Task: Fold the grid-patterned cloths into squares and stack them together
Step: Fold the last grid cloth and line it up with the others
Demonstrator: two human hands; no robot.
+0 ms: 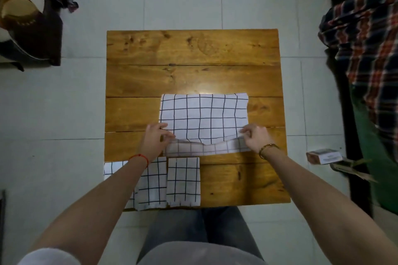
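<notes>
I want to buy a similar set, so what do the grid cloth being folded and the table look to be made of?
The grid cloth looks like thin woven fabric, matte white with printed black lines; it sags softly where the left hand and right hand pinch its near edge. The table looks like planked wood, stained amber: knots, grain and a glossy glare suggest varnish.

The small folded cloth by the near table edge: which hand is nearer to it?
Left. The left hand pinches the big cloth's corner just above the small folded cloth; the right hand pinches the opposite corner, farther right.
</notes>
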